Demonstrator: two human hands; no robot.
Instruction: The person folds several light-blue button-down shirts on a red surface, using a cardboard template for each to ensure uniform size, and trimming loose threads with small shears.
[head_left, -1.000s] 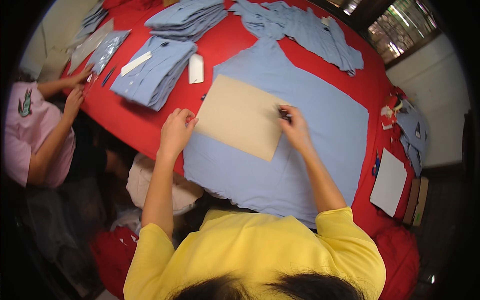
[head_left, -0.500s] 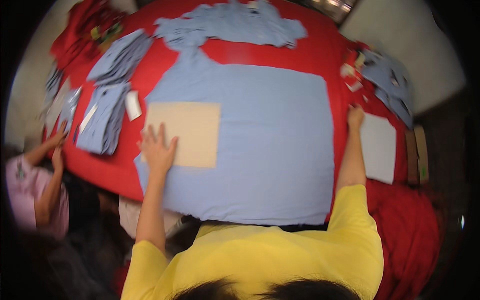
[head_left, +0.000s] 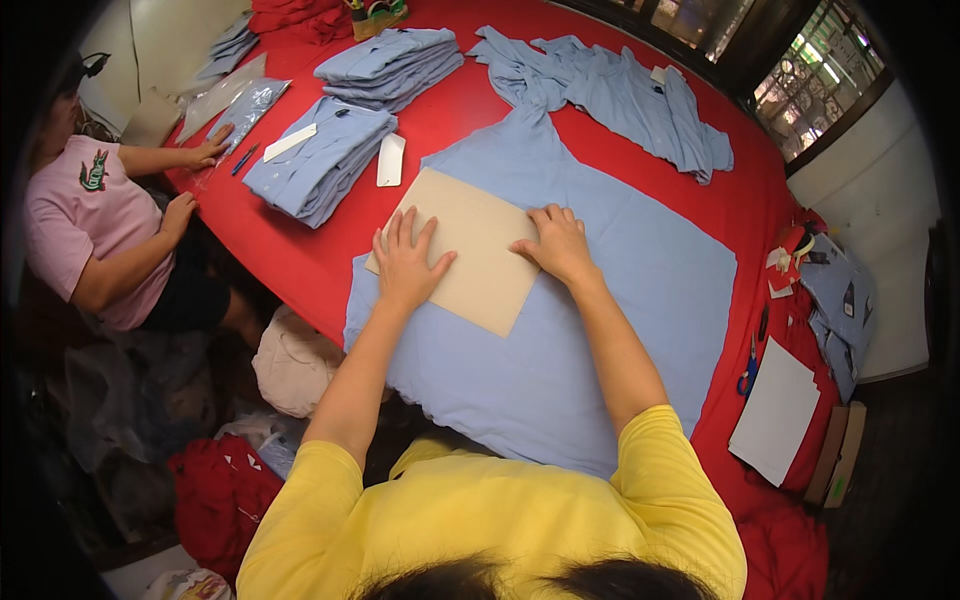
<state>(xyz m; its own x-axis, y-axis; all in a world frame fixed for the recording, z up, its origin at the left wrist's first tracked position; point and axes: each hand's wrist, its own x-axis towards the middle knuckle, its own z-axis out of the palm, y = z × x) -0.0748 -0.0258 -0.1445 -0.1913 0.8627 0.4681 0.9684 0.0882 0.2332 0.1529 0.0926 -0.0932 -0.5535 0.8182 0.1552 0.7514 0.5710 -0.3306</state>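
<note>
A light blue shirt lies spread flat on the red-covered table. On its left part rests a beige cardboard sheet, roughly square. My left hand lies on the sheet's left side, fingers spread. At the sheet's right corner is my right hand, its fingers stretched out, thumb on the cardboard and the other fingertips at the edge and the cloth. Neither hand grips anything.
Folded blue shirts are stacked at the left, beside a white tag. Another blue shirt lies crumpled at the back. A person in pink touches a plastic-bagged shirt. At right lie scissors and white sheets.
My right hand has come from the white sheets at the right to the cardboard's right corner. My left hand stays on the cardboard. The view has turned toward the left.
</note>
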